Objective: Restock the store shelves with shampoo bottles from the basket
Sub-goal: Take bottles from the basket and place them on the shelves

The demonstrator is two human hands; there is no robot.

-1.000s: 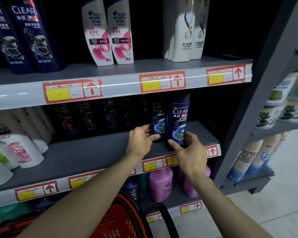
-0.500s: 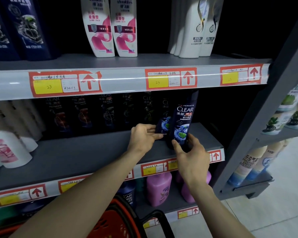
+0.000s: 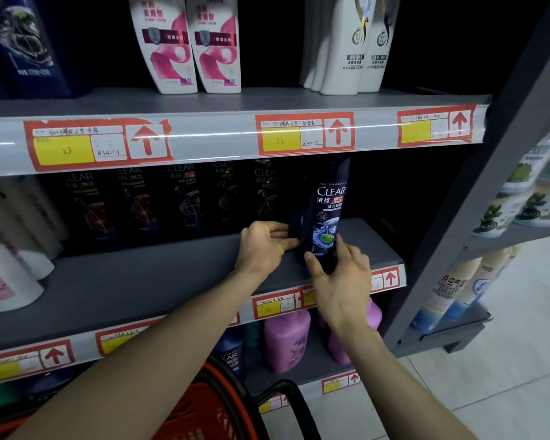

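Note:
A dark blue CLEAR shampoo bottle [image 3: 327,214] stands upright on the grey middle shelf [image 3: 146,281], near its right end. My right hand [image 3: 340,281] grips the bottle's base from the front, thumb left and fingers right. My left hand [image 3: 264,246] reaches to a second dark bottle [image 3: 296,227] just behind and left of it, fingers touching its lower edge; that bottle is mostly hidden. A row of dark CLEAR bottles [image 3: 185,198] lines the shelf's shadowed back. The red basket [image 3: 204,408] with its black handle sits below my arms.
The upper shelf [image 3: 235,134] carries white-and-pink bottles [image 3: 188,42] and white bottles [image 3: 353,42]. Purple bottles [image 3: 286,341] stand on the lower shelf. White bottles [image 3: 7,274] crowd the middle shelf's left end. A neighbouring rack [image 3: 505,217] holds more products at right.
Both hands and the two bottles have shifted deeper onto the shelf; the left bottle is now mostly hidden behind the front one. The camera has moved closer.

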